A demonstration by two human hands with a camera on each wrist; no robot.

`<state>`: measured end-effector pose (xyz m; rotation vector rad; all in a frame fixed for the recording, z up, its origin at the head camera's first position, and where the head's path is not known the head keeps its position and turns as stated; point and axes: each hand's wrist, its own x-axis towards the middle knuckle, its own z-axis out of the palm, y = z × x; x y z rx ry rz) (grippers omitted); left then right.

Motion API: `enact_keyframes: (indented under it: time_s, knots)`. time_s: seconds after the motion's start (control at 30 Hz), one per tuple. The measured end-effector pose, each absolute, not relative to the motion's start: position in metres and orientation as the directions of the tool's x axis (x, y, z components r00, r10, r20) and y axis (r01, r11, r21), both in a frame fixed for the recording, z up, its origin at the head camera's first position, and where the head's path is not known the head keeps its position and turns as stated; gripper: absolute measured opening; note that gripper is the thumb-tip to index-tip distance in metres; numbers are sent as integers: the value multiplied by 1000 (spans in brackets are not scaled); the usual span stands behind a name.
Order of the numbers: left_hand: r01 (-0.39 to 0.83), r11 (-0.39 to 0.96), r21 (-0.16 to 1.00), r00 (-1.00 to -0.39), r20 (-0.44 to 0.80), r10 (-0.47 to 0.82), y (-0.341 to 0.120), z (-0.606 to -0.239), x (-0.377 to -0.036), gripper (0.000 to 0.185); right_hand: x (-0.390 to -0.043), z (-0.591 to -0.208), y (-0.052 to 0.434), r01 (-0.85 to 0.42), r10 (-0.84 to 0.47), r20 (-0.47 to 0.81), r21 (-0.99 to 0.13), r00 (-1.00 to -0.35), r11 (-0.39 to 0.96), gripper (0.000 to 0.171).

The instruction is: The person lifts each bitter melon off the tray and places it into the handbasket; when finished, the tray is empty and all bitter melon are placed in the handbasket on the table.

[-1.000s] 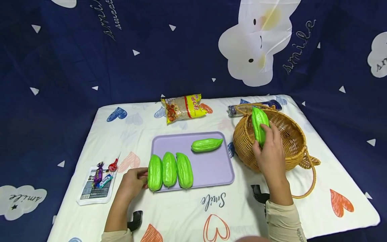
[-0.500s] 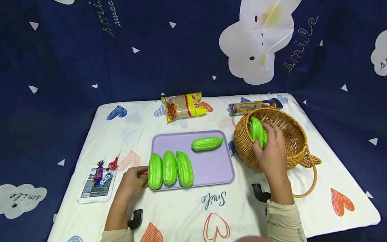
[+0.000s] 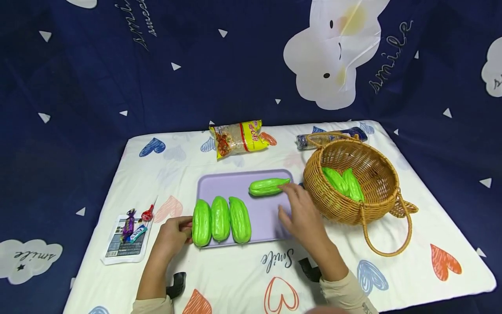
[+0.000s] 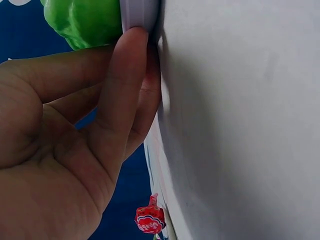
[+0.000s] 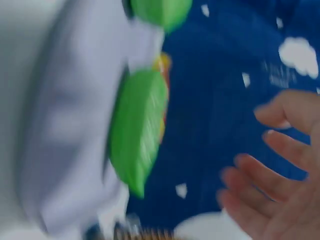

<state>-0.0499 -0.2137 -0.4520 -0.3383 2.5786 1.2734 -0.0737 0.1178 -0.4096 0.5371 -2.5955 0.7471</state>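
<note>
A lilac tray (image 3: pixel 270 218) lies mid-table with three green gourds (image 3: pixel 220 219) side by side at its front left and a single gourd (image 3: pixel 268 186) lying crosswise at the back. My left hand (image 3: pixel 172 233) holds the tray's front left corner (image 4: pixel 140 15), fingers against its edge. My right hand (image 3: pixel 300 209) hovers open over the tray's right side, fingertips just short of the single gourd (image 5: pixel 137 127). A wicker basket (image 3: pixel 372 205) on the right holds two green gourds (image 3: pixel 343 182).
A yellow snack bag (image 3: pixel 237 138) lies behind the tray. A dark wrapped packet (image 3: pixel 333 136) sits behind the basket. Candies (image 3: pixel 133 224) rest on a printed card at the left, a red one (image 4: pixel 149 219) near my left hand. The basket's handle (image 3: pixel 388 244) droops forward.
My right hand let go of a gourd in the basket and moved left over the tray toward the single gourd. The basket's handle has dropped forward. The left hand stayed put.
</note>
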Motion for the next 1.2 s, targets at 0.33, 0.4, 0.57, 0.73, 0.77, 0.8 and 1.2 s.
enact_keyframes:
  time_s: [0.33,0.4,0.57,0.73,0.77,0.8,1.2]
  knots:
    - [-313,591,744,-943,-317,-100,-214,-453,-50,36,-48,-448,63,-512,-496,161,-439,-853,739,59]
    - [-313,592,743,-943,-316,-102,-214,-453,-50,37,-46,-453,59,-509,-508,131,-440,-851,740,62]
    - [-309,594,743,-945,-310,-104,-214,-453,-49,36,-45,-456,52,-487,-499,110,-476,-859,732,60]
    - [-315,591,742,-943,-314,-108,-214,-454,-49,36,-46,-452,49,-482,-496,121,-515,-860,709,57]
    - [-315,591,743,-943,-315,-108,-214,-454,-49,36,-46,-451,49,-480,-496,121,-523,-860,704,56]
    - [-318,591,741,-942,-317,-110,-214,-454,-49,36,-46,-450,49,-477,-495,121,-531,-860,700,56]
    - [-310,597,740,-945,-309,-107,-214,-454,-50,36,-49,-438,58,-461,-462,153,-562,-874,687,57]
